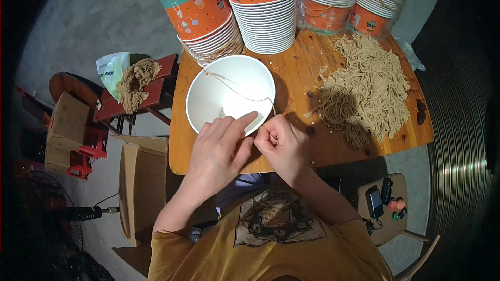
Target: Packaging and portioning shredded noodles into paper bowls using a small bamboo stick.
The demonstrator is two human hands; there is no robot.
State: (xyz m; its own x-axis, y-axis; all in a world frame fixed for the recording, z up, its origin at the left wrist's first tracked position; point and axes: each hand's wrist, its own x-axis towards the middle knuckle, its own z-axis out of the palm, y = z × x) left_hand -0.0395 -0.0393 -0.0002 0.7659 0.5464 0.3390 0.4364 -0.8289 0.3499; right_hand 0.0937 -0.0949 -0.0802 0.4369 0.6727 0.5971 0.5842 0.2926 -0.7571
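A white paper bucket stands near the table's front edge, its open mouth facing up at me. My left hand grips its near rim, the index finger reaching inside and the thumb outside. A thin beige cord crosses the bucket's mouth from the far left rim to the right rim. Just outside the right rim, my right hand is closed in a pinch on the cord, a short bit showing between the fingers. To the right lies a big tangled heap of beige cords.
Stacks of orange and white paper buckets line the wooden table's far edge, some with cord handles, some in clear plastic. On the left are a cardboard box and a red bench with more cord. A chair holding small items stands lower right.
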